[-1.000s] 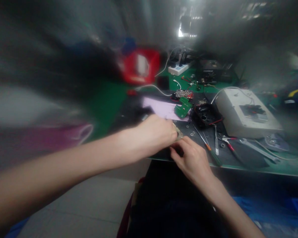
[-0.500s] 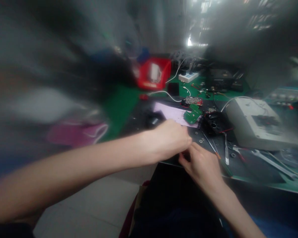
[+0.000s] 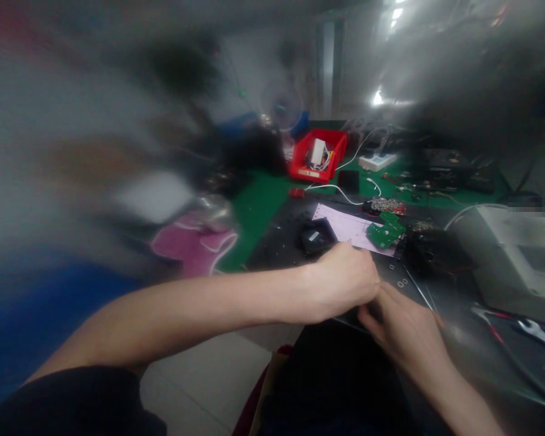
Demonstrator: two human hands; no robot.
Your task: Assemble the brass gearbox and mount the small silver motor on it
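My left hand [image 3: 349, 280] is closed at the front of the dark work mat [image 3: 277, 254], its back toward me and its fingertips hidden. My right hand [image 3: 402, 318] meets it from the right with curled fingers, thumb low. Whatever lies between the two hands is dark and mostly covered, so I cannot make out what it is. Just beyond my left hand sits a black square case [image 3: 317, 237] with a small pale label. Green circuit boards [image 3: 386, 230] rest on a pink sheet of paper [image 3: 340, 224] behind the hands.
Several washers [image 3: 400, 283] and a thin screwdriver [image 3: 420, 287] lie right of the hands. Farther right are a wrench [image 3: 538, 332] and a pale boxy device [image 3: 499, 254]. A red bin [image 3: 318, 156] and a white power strip [image 3: 376, 161] stand behind. Pink cloth [image 3: 193, 245] is at left.
The view has swung left, so the bench and both hands appear farther right and lower. The hands stay together in much the same pose. The black case now shows more clearly.
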